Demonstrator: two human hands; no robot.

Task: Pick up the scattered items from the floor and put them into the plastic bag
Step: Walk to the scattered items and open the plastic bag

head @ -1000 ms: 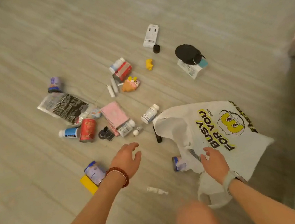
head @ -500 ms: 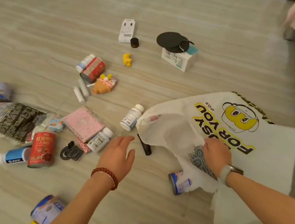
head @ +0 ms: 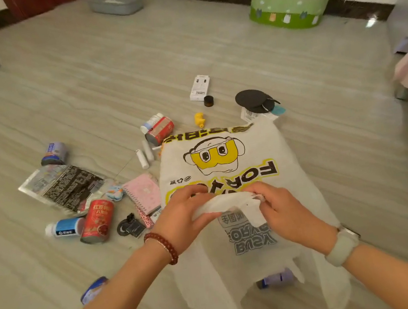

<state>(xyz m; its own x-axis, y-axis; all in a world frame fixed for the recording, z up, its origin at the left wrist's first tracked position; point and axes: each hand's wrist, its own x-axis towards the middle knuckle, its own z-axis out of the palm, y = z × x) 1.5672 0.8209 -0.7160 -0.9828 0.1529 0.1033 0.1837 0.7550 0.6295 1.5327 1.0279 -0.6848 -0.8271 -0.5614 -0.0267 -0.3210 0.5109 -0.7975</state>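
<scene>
You have the white plastic bag (head: pixel 223 167) held up in front of you, its printed yellow cartoon face turned toward you, and it hangs over the middle of the scattered items on the wooden floor (head: pixel 75 81). Your left hand (head: pixel 181 219) pinches a bunched fold of the bag's upper edge, and your right hand (head: pixel 279 210) grips that same fold just beside it, so both hands are closed on the plastic. Just left of the bag lies a pink spiral notebook (head: pixel 142 192), with a small black gadget (head: pixel 129 226) below it and a red can (head: pixel 97 220) on its side a little further left. A white bottle with a blue label (head: pixel 64 228) lies touching that can on its far side from the bag. A silver printed pouch (head: pixel 62 186) lies flat further out on the left. Beyond the bag's top edge lie a second red can (head: pixel 159 131), a yellow toy (head: pixel 199 119), a black round lid (head: pixel 254 100) and a white box (head: pixel 200 87). Below the bag's lower flaps a small bottle (head: pixel 275 279) lies on its side. Far beyond the bag, a green round box (head: pixel 288 4) stands against the wall.
</scene>
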